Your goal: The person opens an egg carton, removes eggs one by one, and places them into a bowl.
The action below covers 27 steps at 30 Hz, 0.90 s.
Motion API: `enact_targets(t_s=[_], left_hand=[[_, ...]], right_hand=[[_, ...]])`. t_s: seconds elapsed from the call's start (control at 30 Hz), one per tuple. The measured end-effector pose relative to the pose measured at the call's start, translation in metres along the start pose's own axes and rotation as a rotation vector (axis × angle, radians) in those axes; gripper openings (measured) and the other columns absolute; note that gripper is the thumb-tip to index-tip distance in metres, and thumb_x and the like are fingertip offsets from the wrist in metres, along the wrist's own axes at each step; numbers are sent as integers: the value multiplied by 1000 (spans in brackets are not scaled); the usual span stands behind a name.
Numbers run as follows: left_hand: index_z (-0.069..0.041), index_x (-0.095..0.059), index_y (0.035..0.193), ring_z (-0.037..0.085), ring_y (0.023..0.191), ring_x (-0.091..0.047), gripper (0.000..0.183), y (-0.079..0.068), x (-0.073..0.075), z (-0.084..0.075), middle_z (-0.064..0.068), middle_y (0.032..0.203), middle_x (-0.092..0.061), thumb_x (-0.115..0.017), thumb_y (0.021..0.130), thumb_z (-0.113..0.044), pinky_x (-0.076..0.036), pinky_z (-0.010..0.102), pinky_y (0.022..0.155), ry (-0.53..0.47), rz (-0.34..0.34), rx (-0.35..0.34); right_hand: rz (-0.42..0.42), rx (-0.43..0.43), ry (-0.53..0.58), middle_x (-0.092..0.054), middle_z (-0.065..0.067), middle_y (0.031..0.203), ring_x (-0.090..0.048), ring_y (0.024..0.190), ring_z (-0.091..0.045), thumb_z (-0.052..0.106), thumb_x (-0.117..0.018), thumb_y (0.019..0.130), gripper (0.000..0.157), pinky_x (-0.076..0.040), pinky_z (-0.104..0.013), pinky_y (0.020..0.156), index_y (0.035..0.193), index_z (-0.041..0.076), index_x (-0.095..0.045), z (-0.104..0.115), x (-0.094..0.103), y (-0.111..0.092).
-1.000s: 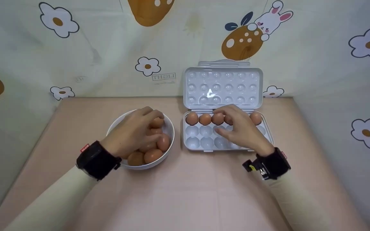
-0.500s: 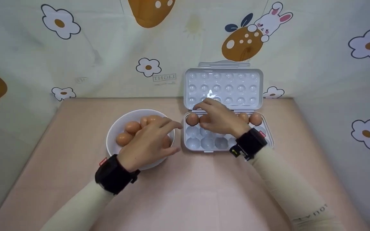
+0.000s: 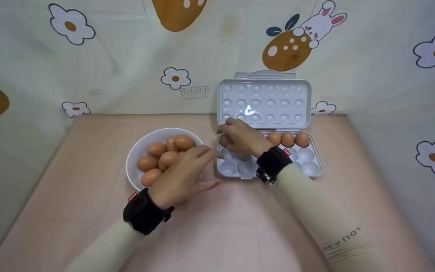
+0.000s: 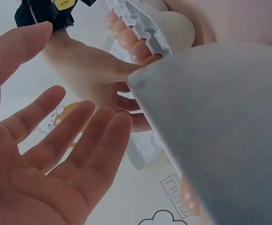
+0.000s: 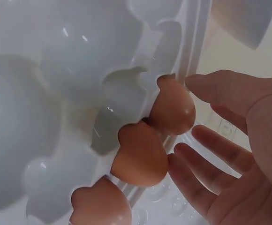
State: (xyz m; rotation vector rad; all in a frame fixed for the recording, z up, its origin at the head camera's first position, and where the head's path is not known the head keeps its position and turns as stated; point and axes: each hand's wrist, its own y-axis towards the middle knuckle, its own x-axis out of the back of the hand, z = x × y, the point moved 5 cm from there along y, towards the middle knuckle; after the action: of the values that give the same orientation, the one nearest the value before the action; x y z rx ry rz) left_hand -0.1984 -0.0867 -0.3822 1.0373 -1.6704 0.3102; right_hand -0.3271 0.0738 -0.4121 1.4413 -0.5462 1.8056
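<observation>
My left hand point(image 3: 189, 175) hovers over the right side of a white bowl point(image 3: 137, 149) of brown eggs point(image 3: 156, 149). Its fingers are spread and nothing lies between them. To the right sits a pale plastic egg box point(image 3: 310, 168) with its lid point(image 3: 278, 96) raised. Eggs point(image 3: 287, 139) fill part of the box's back row. Over the left end of that row is my right hand point(image 3: 244, 138). In the right wrist view its thumb tip touches the end egg point(image 5: 173, 108), and its loosely bent fingers lie beside the neighbouring egg point(image 5: 140, 157).
The box's middle and front rows show bare cups point(image 3: 228, 169). A pink-beige cloth point(image 3: 217, 234) covers the table. Behind stands a printed curtain point(image 3: 127, 56), close to the raised lid.
My left hand has come up from the eggs in the bowl and shifted right and nearer me. My right hand has slid left along the back row to its left end.
</observation>
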Motion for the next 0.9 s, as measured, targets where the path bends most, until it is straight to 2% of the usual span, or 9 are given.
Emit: enact_targets(t_s=[0.17,0.37,0.9], left_hand=[[-15,-65,138,24,121,-62,56,0,-3,0,7,135,-65,-88,89,-31,-54,40,106,12,-12,-17],[-15,-66,137,24,120,-62,55,-1,-6,1,7,134,-65,-88,89,-32,-54,40,105,31,-14,-12],[-16,-66,137,22,118,-62,55,0,-5,3,6,134,-64,-89,89,-31,-54,38,105,18,-14,-21]], right_hand=[[9,-50,-38,-62,-6,104,-60,94,-27,0,-71,91,22,-53,-37,79,110,11,-75,2,-9,4],[34,-95,-103,-60,-5,100,-59,95,-28,1,-71,89,15,-51,-37,77,97,13,-75,4,-14,7],[-47,19,-63,-64,-11,90,-61,81,-27,-10,-70,85,15,-50,-35,69,89,3,-75,8,-13,8]])
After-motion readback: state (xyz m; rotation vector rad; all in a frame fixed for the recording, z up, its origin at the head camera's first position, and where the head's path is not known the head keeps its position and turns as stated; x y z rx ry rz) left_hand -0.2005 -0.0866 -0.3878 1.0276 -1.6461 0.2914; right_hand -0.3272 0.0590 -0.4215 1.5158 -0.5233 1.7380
